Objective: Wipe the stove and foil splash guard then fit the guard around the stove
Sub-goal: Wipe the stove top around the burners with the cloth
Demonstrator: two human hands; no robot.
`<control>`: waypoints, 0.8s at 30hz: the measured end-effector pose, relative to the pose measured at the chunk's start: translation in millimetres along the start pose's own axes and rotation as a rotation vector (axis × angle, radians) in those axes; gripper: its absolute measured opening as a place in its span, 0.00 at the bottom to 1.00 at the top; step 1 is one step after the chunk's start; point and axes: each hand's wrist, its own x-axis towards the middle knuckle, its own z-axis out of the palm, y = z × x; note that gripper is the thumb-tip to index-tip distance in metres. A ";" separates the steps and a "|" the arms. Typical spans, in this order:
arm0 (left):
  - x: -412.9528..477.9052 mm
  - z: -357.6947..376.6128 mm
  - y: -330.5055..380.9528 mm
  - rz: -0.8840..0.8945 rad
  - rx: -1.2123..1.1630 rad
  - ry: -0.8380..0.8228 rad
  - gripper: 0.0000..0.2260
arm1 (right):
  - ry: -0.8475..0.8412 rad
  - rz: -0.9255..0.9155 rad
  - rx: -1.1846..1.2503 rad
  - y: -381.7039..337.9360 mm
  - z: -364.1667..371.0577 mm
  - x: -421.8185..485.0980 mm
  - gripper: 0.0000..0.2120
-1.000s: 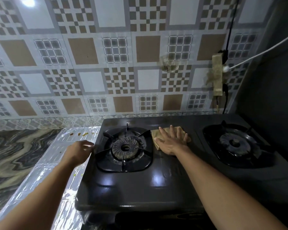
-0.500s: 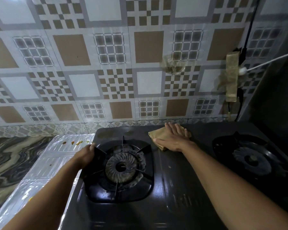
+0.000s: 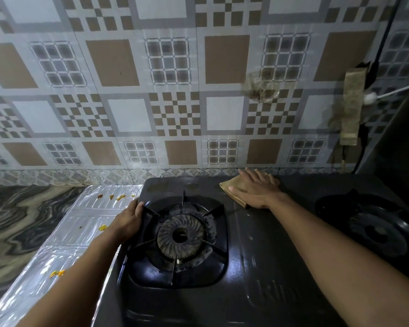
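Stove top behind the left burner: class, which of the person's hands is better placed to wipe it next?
Right, probably. The right hand presses flat on the tan cloth lying beside that strip of the stove; the left hand grips the stove's left edge and has no cloth.

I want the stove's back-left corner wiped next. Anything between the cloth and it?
Nothing visible. The right hand presses the cloth on the stove's back strip; bare top runs from there to the corner, behind the grate.
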 end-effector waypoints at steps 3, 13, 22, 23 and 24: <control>-0.5 1.2 0.2 0.008 -0.016 -0.004 0.20 | 0.023 -0.073 -0.040 6.1 1.0 3.4 0.42; 8.2 -4.1 -3.1 -0.062 -0.036 -0.118 0.21 | -0.087 -0.307 -0.105 -41.7 -7.5 27.6 0.40; 17.0 -11.9 -5.8 -0.153 -0.014 -0.244 0.25 | -0.355 -0.388 -0.126 -135.5 -12.6 86.4 0.49; 19.5 -12.8 -9.2 -0.160 -0.017 -0.259 0.26 | -0.370 -0.398 -0.131 -147.1 -11.9 90.5 0.49; 22.1 -13.0 -10.8 -0.168 -0.016 -0.271 0.27 | -0.377 -0.409 -0.134 -157.7 -10.8 93.4 0.49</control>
